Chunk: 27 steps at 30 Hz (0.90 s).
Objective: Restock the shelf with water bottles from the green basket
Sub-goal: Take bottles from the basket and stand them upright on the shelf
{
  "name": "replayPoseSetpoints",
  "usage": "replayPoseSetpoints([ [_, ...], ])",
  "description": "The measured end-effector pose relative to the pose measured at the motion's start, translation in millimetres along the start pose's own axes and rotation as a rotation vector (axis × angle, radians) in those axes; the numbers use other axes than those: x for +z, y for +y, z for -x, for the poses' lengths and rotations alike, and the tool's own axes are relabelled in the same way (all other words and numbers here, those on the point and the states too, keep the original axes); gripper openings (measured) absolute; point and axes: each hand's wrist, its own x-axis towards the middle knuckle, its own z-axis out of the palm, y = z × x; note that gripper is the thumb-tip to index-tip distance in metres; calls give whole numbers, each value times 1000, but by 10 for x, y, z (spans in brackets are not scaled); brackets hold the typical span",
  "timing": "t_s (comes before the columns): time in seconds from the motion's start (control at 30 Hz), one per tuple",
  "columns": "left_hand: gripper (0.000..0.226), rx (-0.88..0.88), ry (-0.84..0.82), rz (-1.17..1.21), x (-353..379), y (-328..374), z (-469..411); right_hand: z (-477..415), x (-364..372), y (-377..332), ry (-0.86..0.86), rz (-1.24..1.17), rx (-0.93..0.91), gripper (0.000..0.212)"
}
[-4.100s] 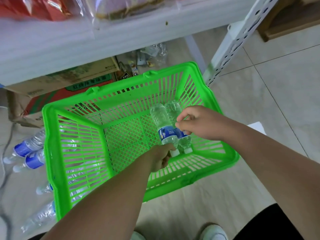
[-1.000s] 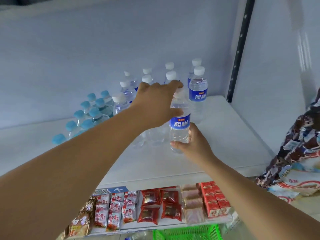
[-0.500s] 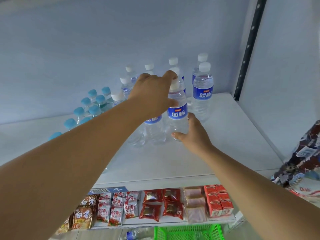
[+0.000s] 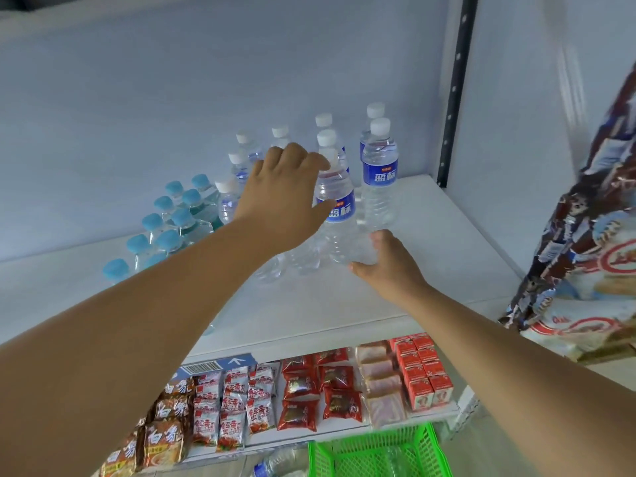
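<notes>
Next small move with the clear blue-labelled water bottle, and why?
Probably draw both hands back: the clear blue-labelled water bottle stands upright on the white shelf, right hand loose beside its base, left hand by its cap. The green plastic basket waits below.

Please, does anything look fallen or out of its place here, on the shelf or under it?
On the shelf the water bottles that show stand upright. One thing stands out: a bottle lies on its side low down, left of the green basket and outside it, not on any shelf.
</notes>
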Motion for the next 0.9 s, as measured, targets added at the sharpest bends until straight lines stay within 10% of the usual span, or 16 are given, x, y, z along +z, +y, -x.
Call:
replayPoseSetpoints([
  [0.43,20,176,-408,270,348,190,1486,1492,194,94,160,89,-86,29],
  [0.9,20,-5,-767,361,1326,269,2649,2312,788,1173,-72,206,89,18],
])
